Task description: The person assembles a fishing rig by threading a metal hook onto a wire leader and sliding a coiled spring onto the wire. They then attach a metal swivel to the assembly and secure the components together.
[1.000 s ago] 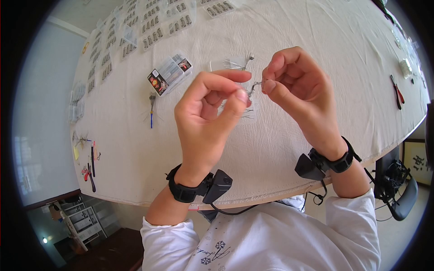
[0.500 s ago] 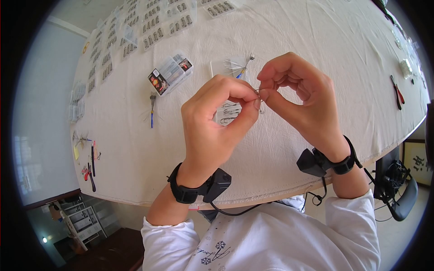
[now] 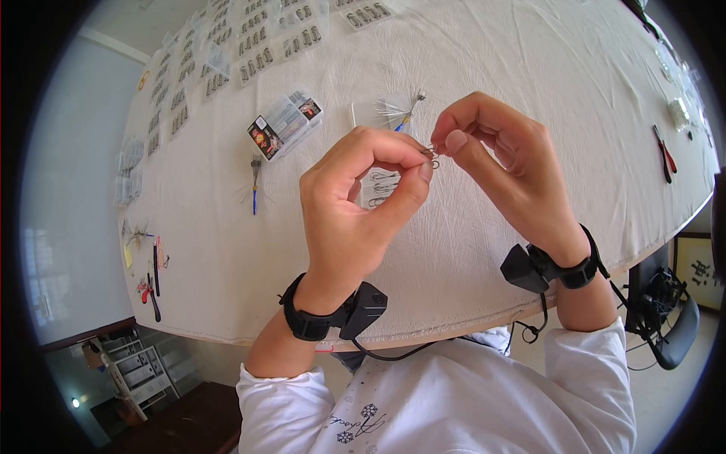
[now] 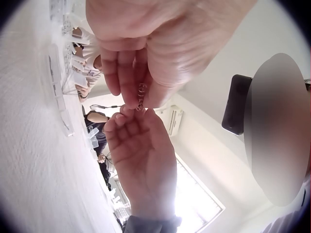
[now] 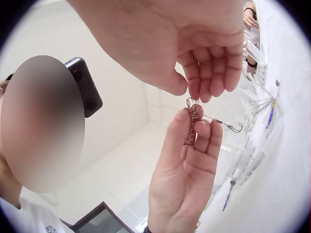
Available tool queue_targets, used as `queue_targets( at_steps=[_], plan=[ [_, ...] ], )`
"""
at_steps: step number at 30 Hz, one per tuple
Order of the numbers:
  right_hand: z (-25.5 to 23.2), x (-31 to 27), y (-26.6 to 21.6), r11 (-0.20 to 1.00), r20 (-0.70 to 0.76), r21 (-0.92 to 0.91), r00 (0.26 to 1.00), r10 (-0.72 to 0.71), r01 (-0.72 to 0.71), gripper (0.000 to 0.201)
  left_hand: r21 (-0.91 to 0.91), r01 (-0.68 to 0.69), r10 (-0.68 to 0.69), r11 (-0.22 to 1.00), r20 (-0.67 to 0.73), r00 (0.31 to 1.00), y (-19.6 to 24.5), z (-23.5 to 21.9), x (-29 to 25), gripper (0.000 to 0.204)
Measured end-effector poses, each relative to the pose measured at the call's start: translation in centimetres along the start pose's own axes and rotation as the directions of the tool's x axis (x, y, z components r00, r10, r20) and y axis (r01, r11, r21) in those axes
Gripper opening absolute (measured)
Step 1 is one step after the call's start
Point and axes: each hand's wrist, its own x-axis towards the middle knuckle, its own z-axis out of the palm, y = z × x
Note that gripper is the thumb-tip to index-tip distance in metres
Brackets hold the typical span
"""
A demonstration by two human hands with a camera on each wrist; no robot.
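Note:
My left hand (image 3: 363,185) pinches a fishing hook rig (image 5: 193,124) between thumb and fingers. In the right wrist view the rig shows a metal coil with wire rings at its top, and a fishing hook (image 5: 236,127) sticks out sideways past the fingers. My right hand (image 3: 507,159) holds the ring end of the rig at its thumb and index fingertip, its other fingers curled. Both hands are raised over the table, fingertips close together. Behind the left hand lie several hooks (image 3: 383,181) on a clear plastic piece, partly hidden.
A hinged clear box (image 3: 283,125) with labels stands left of the hands. Blue-handled wire bundles (image 3: 255,185) lie on the cloth. Rows of packed clear cases (image 3: 257,64) fill the far left. Red-handled pliers (image 3: 665,155) are at right; more tools (image 3: 155,268) lie near the left edge.
The hands have come closer together and the left thumb and fingers have closed on the rig, whose rings now show. The right thumb has drawn back slightly over the last half second.

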Motion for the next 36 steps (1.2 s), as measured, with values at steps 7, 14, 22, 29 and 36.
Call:
queue_targets(
  at_steps=[7, 14, 22, 29, 36],
  plan=[
    [-0.4, 0.4, -0.1, 0.984, 0.097, -0.078, 0.983, -0.153, 0.161, 0.013, -0.091, 0.079, -0.079, 0.993, -0.006, 0.997, 0.3, 0.1, -0.1, 0.008],
    [-0.6, 0.3, -0.3, 0.984, 0.062, -0.141, 0.993, -0.102, 0.110, 0.008, -0.004, -0.002, 0.002, 1.000, 0.084, 0.996, -0.1, -0.5, -0.1, 0.008],
    [-0.4, 0.0, -0.2, 0.999, 0.018, 0.025, 0.999, 0.048, -0.049, 0.006, 0.173, -0.175, 0.157, 0.969, 0.112, 0.981, -0.6, -0.6, 0.1, 0.008],
    [-0.4, 0.4, -0.6, 0.996, 0.045, 0.056, 0.997, -0.068, 0.065, 0.007, -0.095, 0.078, -0.077, 0.992, 0.008, 0.997, 0.5, -0.1, -0.1, 0.006],
    [-1.0, 1.0, -0.2, 0.930, 0.145, -0.112, 0.931, -0.334, 0.351, 0.018, -0.273, 0.268, -0.227, 0.924, 0.173, 0.958, 0.8, -0.8, -0.1, 0.010]
  ],
)
